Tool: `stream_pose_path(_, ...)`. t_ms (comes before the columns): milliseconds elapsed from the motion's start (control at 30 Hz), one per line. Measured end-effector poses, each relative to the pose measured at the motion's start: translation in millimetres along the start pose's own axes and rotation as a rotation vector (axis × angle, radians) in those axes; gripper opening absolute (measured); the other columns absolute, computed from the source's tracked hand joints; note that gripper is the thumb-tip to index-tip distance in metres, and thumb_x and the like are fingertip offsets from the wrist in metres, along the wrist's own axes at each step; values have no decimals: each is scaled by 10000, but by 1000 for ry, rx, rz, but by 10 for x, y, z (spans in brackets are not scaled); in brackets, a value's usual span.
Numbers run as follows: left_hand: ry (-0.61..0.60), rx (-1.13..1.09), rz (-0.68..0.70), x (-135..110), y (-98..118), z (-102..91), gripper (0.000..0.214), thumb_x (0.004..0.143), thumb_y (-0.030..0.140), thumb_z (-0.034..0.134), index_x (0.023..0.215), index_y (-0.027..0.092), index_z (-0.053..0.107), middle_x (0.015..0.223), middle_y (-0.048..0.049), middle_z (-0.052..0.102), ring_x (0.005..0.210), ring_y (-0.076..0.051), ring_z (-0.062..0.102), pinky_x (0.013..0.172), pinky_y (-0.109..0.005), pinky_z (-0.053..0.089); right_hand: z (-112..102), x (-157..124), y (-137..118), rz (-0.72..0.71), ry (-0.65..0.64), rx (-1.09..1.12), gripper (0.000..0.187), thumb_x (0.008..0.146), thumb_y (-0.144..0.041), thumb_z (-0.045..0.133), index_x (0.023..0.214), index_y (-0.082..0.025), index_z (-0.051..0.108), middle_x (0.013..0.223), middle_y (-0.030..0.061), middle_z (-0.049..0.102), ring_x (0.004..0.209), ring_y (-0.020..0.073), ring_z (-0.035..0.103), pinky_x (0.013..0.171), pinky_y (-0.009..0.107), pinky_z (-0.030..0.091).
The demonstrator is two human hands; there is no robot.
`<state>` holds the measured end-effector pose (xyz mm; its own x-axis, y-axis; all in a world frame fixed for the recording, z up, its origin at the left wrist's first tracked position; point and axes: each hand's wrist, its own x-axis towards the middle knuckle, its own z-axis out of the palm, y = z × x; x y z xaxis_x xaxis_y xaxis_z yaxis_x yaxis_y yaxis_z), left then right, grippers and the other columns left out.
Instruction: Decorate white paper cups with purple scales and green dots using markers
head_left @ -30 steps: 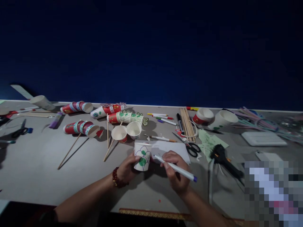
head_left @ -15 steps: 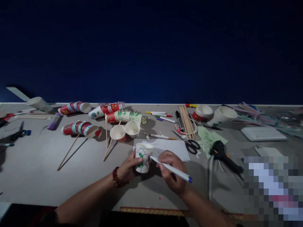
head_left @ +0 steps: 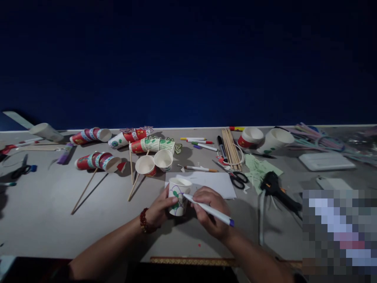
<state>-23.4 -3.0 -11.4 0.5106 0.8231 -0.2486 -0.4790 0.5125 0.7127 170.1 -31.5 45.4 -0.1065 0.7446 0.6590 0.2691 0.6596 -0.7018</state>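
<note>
A white paper cup (head_left: 178, 194) with green dots and purple outlines stands on the grey table (head_left: 44, 212). My left hand (head_left: 160, 208), with a red bead bracelet on the wrist, is wrapped round the cup's left side. My right hand (head_left: 210, 212) grips a white marker (head_left: 207, 209) with a purple end cap, and the marker's tip touches the cup's side. A sheet of white paper (head_left: 210, 182) lies just behind the cup and my right hand.
Decorated red and white cups (head_left: 97, 161) on wooden sticks lie at the back left, two plain cups (head_left: 154, 162) stand behind my hands. Markers (head_left: 197, 141), a stick bundle (head_left: 231, 149), black scissors (head_left: 240, 179), a glue gun (head_left: 277, 188) and green paper (head_left: 259, 169) lie at right.
The cup has been turned in my left hand and tilted a little toward me. The marker's tip has moved left onto the cup's side.
</note>
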Motion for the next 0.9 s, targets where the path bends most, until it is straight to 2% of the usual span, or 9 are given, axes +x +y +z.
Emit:
stream_pose_path(167,-32,-23,-23,-3,-16,-13,649,725,378,883,1280,182,608,931,-47,705,740,-189,664,580,-272,563,0,-7,18,-3,-2,-18,205,903,-106,580,1039,-254,615,756,15,697,669,197,658,624,343,564)
stream_pose_path(333,-25,-54,-20,-12,17,32,657,719,347,889,1285,173,603,973,-66,697,782,-192,672,614,-268,581,5,-40,55,11,25,-27,218,906,-115,588,1067,-260,617,776,18,701,702,208,662,647,355,570)
stream_pose_path(467,-69,-32,-20,-15,45,60,628,751,374,859,1281,174,587,949,-68,687,740,-199,658,567,-304,604,-2,-56,81,38,73,-21,197,910,-116,594,1048,-252,625,774,19,684,706,205,652,657,353,554)
stream_pose_path(900,-144,-42,9,20,38,23,487,803,400,814,1170,131,639,975,-107,703,751,-196,667,571,-308,617,12,-105,138,102,140,-43,137,920,-140,584,995,-240,640,780,27,672,718,214,649,670,365,544)
